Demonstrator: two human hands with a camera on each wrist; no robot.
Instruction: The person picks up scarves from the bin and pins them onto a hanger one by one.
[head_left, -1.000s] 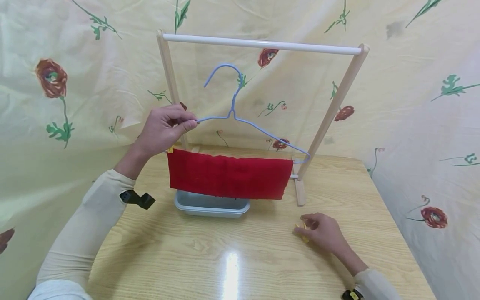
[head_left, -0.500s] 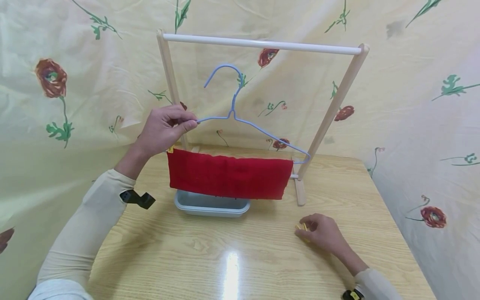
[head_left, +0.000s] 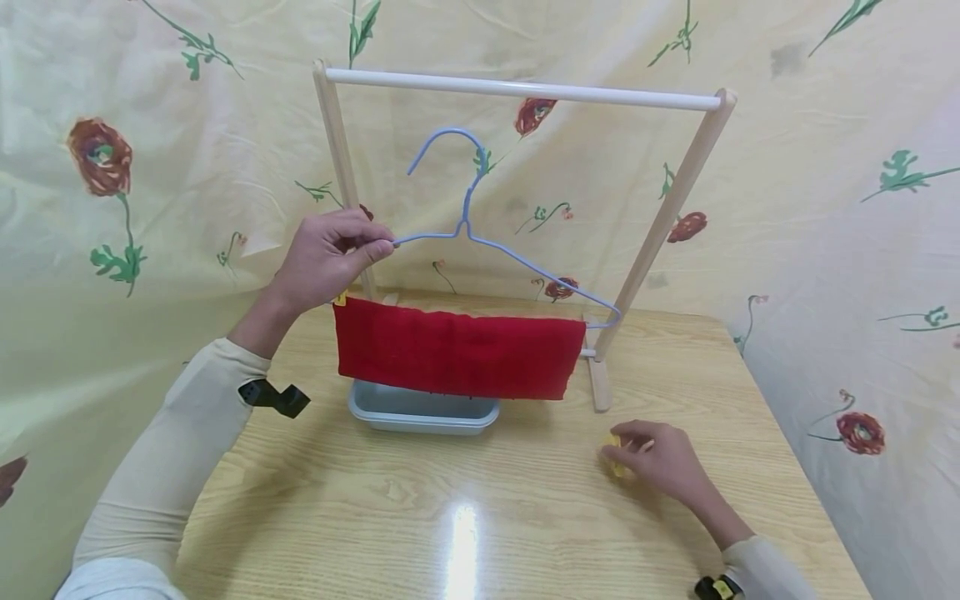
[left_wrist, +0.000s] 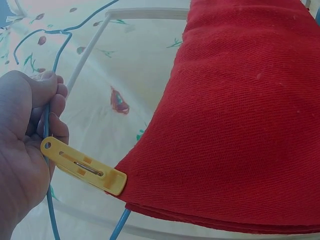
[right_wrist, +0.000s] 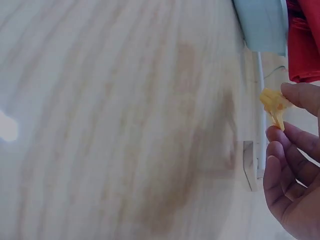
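Note:
My left hand (head_left: 330, 254) grips the left shoulder of a blue wire hanger (head_left: 467, 208), holding it up in front of the rack. Over the hanger's lower bar lies a folded red cloth (head_left: 459, 352). A yellow clothespin (left_wrist: 84, 166) clamps the cloth's left corner, close below my left hand in the left wrist view. The cloth's right corner, near the hanger's right end, carries no clothespin. Low over the table at the right, my right hand (head_left: 660, 462) pinches a second yellow clothespin (right_wrist: 275, 107) between thumb and fingertips.
Behind the hanger stands a drying rack with a white top rail (head_left: 525, 87) and wooden legs. A pale blue tray (head_left: 423, 423) sits on the wooden table (head_left: 360, 508), partly under the cloth. Flowered fabric (head_left: 795, 208) covers the walls around.
My right hand has shifted slightly right and up, and the clothespin in it has turned. The left hand, hanger and cloth stay in place.

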